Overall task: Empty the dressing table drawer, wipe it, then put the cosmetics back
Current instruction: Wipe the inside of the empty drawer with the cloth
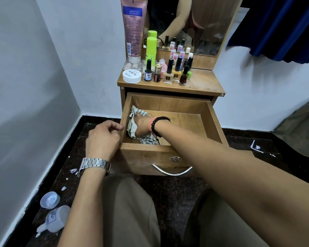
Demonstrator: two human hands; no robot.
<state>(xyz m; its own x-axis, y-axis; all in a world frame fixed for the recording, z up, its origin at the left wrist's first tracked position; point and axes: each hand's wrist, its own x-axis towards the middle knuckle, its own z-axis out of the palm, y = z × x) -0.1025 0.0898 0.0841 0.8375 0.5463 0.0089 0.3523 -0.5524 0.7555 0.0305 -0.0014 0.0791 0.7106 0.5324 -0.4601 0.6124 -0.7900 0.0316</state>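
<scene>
**A:** What sits nearest you?

**B:** My own knees in khaki trousers [132,211], then the two forearms reaching out from them. Starting at the fingers: my right hand [141,124] lies on a striped cloth [132,125] in the near-left corner of the drawer [216,122]. The fingertips are buried in the folds, so I cannot tell whether they press flat or clutch it. A beaded bracelet [159,125] rings that wrist.

**A:** And the left?

**B:** The left hand [103,138] has its fingers curled, thumb and knuckles against the drawer's near-left corner edge, steadying it I think. A metal watch [95,164] sits on that wrist.

**A:** How will the cloth handle?

**B:** Soft, light and limp, I judge. It bunches, so I would press it with a flat palm rather than pinch a corner. The drawer is stiff wood and looks empty apart from the cloth.

**A:** The cosmetics?

**B:** Up on the tabletop [203,82], farther away: nail polish bottles [168,72], a white jar [132,76], a green bottle [151,50] and a pink tube [132,27] against the mirror [203,24]. The bottles look like glass, small, slick and easily toppled; I would take each by the cap and shoulder, one at a time.
</scene>
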